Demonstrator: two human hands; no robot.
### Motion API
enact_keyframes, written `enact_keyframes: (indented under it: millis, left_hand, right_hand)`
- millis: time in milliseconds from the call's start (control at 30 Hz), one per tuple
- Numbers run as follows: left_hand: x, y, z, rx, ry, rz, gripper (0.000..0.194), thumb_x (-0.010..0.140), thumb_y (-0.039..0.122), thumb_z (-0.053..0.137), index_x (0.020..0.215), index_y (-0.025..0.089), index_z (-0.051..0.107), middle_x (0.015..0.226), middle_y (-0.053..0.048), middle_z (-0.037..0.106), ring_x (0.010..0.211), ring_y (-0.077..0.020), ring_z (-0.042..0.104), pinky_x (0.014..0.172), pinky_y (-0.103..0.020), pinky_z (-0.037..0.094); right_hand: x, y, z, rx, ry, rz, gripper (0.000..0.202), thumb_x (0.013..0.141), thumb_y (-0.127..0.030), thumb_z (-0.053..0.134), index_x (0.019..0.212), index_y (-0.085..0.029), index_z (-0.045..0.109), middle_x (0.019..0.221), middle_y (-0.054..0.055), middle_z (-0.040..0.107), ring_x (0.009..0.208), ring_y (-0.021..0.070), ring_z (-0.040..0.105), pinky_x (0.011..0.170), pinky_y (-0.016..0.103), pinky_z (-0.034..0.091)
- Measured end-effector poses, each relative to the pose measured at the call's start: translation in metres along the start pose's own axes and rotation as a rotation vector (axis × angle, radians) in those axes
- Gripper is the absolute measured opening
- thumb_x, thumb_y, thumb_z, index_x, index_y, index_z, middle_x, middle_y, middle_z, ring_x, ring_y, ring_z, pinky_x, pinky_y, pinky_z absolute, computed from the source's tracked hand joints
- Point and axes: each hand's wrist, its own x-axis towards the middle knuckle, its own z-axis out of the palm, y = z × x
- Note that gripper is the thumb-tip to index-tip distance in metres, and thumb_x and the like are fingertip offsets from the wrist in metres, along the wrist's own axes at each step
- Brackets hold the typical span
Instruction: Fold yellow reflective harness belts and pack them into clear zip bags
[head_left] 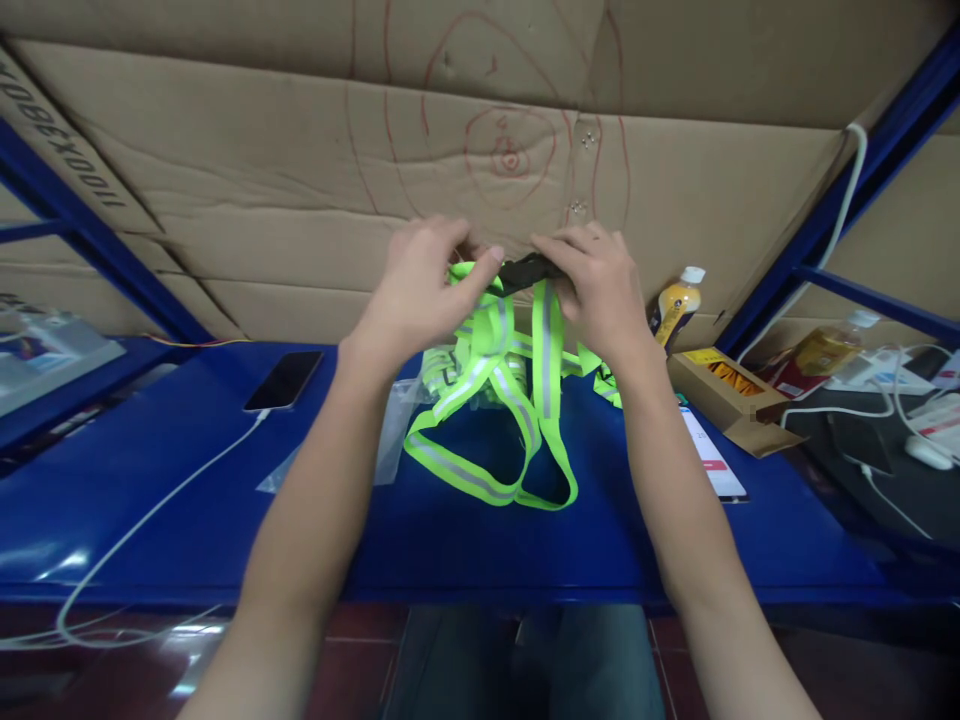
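A neon-yellow reflective vest (480,482) made of straps with silver stripes hangs from both hands, its lower loops reaching down to the blue table. My left hand (431,285) is closed on the upper yellow straps, thumb pointing right. Between the hands stretches a black band (525,272) of the vest, and my right hand (596,285) pinches its right end. Behind the hanging straps lies more bundled yellow reflective strapping (439,372). A clear plastic bag (394,430) lies flat by my left forearm.
A black phone (283,381) on a white cable lies left on the blue table (187,430). To the right are a lit phone (712,455), an open cardboard box (739,395) and a drink bottle (679,305). Cardboard (262,180) walls the back.
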Motion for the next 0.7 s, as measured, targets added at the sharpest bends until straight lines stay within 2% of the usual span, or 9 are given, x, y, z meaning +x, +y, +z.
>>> enact_keyframes:
  millis: [100, 233, 333, 400, 433, 500, 600, 700]
  left_hand:
    - [-0.002, 0.006, -0.007, 0.048, 0.023, -0.035, 0.034, 0.096, 0.037, 0.078, 0.071, 0.024, 0.059, 0.072, -0.004, 0.062, 0.099, -0.0292, 0.069, 0.095, -0.044, 0.052]
    - [-0.005, 0.010, -0.015, 0.001, -0.028, -0.064, 0.038, 0.095, 0.035, 0.080, 0.065, 0.024, 0.059, 0.063, -0.001, 0.058, 0.089, -0.0256, 0.067, 0.085, -0.040, 0.052]
    - [-0.003, 0.013, -0.011, -0.047, 0.105, -0.082, 0.033, 0.102, 0.046, 0.074, 0.078, 0.024, 0.068, 0.076, -0.002, 0.068, 0.088, -0.0233, 0.068, 0.081, -0.039, 0.050]
    - [-0.001, 0.018, -0.006, -0.094, 0.189, -0.045, 0.037, 0.107, 0.057, 0.066, 0.091, 0.025, 0.073, 0.092, -0.003, 0.076, 0.093, -0.0223, 0.069, 0.085, -0.039, 0.051]
    - [0.000, 0.021, -0.003, -0.135, 0.193, -0.019, 0.042, 0.108, 0.063, 0.062, 0.096, 0.026, 0.075, 0.097, -0.003, 0.076, 0.095, -0.0222, 0.070, 0.086, -0.038, 0.052]
    - [0.000, 0.026, 0.002, -0.244, 0.145, 0.006, 0.049, 0.107, 0.071, 0.059, 0.099, 0.026, 0.076, 0.095, -0.003, 0.075, 0.095, -0.0227, 0.071, 0.084, -0.038, 0.054]
    - [0.000, 0.025, 0.004, -0.406, 0.046, -0.052, 0.046, 0.097, 0.071, 0.077, 0.097, 0.024, 0.075, 0.091, -0.004, 0.074, 0.092, -0.0248, 0.074, 0.079, -0.039, 0.058]
    - [-0.001, 0.013, -0.001, -0.470, 0.006, -0.077, 0.044, 0.084, 0.060, 0.094, 0.098, 0.024, 0.073, 0.102, -0.005, 0.079, 0.102, -0.0278, 0.076, 0.087, -0.041, 0.063]
  right_hand:
    - [-0.002, 0.004, -0.001, -0.066, 0.044, 0.051, 0.042, 0.108, -0.025, 0.052, 0.148, -0.029, 0.066, 0.142, 0.014, 0.072, 0.137, 0.0422, 0.059, 0.113, 0.067, 0.045]
    - [-0.005, 0.005, -0.013, -0.184, 0.071, 0.192, 0.048, 0.106, -0.016, 0.047, 0.150, -0.026, 0.064, 0.148, 0.017, 0.068, 0.138, 0.0422, 0.056, 0.114, 0.068, 0.043]
    - [-0.007, -0.001, -0.019, -0.254, 0.129, 0.215, 0.056, 0.106, -0.019, 0.048, 0.161, -0.030, 0.055, 0.155, 0.017, 0.062, 0.146, 0.0442, 0.051, 0.116, 0.071, 0.042]
    - [-0.007, -0.008, -0.018, -0.282, 0.172, 0.210, 0.062, 0.107, -0.024, 0.049, 0.168, -0.034, 0.048, 0.160, 0.017, 0.057, 0.151, 0.0463, 0.046, 0.117, 0.072, 0.042]
    - [-0.007, -0.012, -0.016, -0.287, 0.193, 0.202, 0.064, 0.107, -0.024, 0.048, 0.170, -0.035, 0.045, 0.162, 0.016, 0.055, 0.153, 0.0462, 0.045, 0.118, 0.072, 0.042]
    - [-0.006, -0.020, -0.010, -0.272, 0.255, 0.164, 0.063, 0.109, -0.022, 0.040, 0.171, -0.033, 0.047, 0.164, 0.015, 0.053, 0.152, 0.0436, 0.047, 0.121, 0.070, 0.041]
    - [-0.004, -0.027, -0.004, -0.194, 0.294, 0.089, 0.061, 0.108, -0.020, 0.035, 0.165, -0.030, 0.054, 0.161, 0.013, 0.056, 0.150, 0.0405, 0.052, 0.126, 0.069, 0.039]
    - [-0.001, -0.025, -0.008, -0.042, 0.124, 0.038, 0.061, 0.105, -0.034, 0.058, 0.165, -0.028, 0.053, 0.159, 0.014, 0.061, 0.149, 0.0418, 0.055, 0.125, 0.069, 0.042]
